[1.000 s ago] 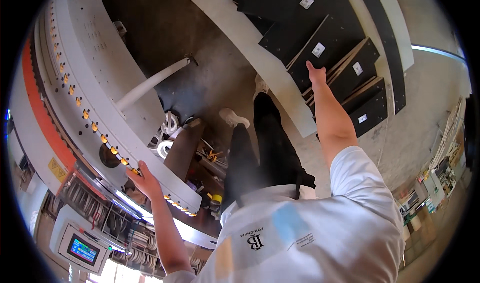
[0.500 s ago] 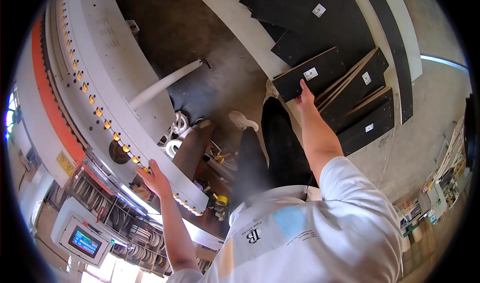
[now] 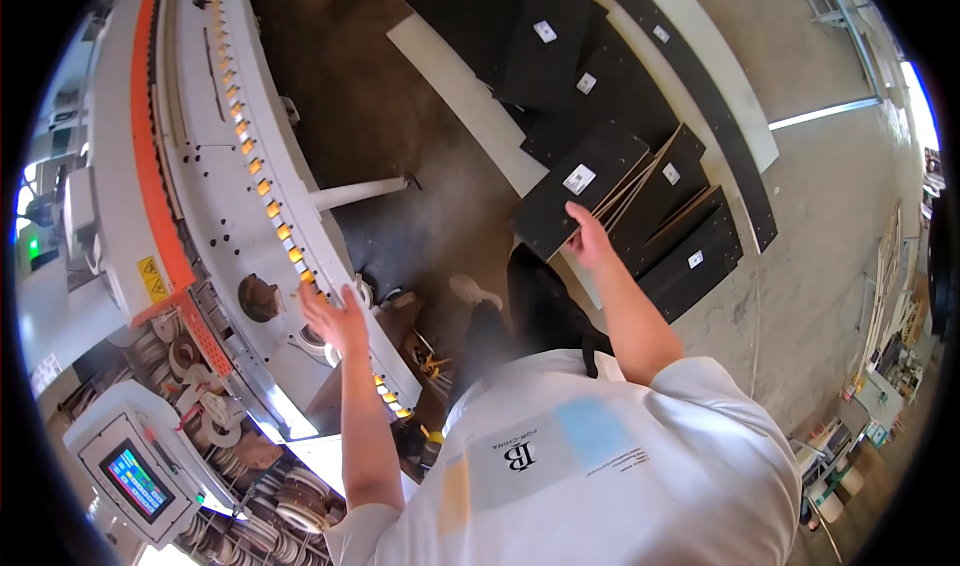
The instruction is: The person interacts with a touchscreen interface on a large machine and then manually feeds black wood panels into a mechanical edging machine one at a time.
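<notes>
My right hand [image 3: 592, 244] grips the near edge of a black panel [image 3: 565, 188] with a white label, thumb on top. This panel is tilted and its right side overlaps several other labelled black panels [image 3: 668, 191], which lean on one another. My left hand [image 3: 336, 318] is open with fingers spread, at the roller rail [image 3: 275, 211] of a long white machine [image 3: 225, 206]. Its fingertips are by the yellow rollers; whether they touch them I cannot tell. Nothing shows in this hand.
A white support arm [image 3: 362, 194] juts from the machine toward the panels. A control screen [image 3: 138, 480] stands at lower left, near rolls of edge strip [image 3: 300, 501]. Long black strips [image 3: 700, 96] lie beyond the panels. My legs and a pale shoe [image 3: 472, 292] are below.
The view has turned, showing more of the machine's top. The panel in my right hand looks lifted and nearer to me. My left hand's fingers have spread further at the rollers.
</notes>
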Tool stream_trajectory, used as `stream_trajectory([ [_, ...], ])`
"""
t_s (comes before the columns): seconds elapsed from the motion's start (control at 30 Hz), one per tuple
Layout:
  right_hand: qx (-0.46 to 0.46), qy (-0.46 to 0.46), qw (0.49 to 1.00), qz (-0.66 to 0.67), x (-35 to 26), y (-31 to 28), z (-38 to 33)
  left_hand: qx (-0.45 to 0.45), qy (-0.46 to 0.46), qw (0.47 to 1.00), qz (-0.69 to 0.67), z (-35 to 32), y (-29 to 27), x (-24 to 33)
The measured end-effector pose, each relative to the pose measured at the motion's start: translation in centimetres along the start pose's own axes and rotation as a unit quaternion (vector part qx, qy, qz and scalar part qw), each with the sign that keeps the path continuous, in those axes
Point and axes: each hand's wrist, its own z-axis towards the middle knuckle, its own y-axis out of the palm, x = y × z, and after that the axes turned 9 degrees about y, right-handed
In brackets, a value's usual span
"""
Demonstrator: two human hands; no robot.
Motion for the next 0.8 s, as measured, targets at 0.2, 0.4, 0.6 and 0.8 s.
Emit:
stream_trajectory([
  [0.2,-0.093,-0.124,0.982,-0.109,4.1,9.2,-10.4,-0.123,0.262,0.925,-0.247,-1.4,-7.9,12.4],
  [0.4,-0.201,-0.167,0.95,-0.172,9.6,15.9,-16.4,-0.064,0.281,0.911,-0.295,-4.6,-11.7,13.6],
  [0.6,-0.244,-0.174,0.926,-0.232,15.3,18.4,-18.5,0.014,0.237,0.92,-0.312,-7.8,-15.3,6.4],
  [0.8,-0.2,-0.197,0.931,-0.234,16.1,20.2,-16.9,0.096,0.144,0.951,-0.257,-11.4,-15.9,-3.3],
])
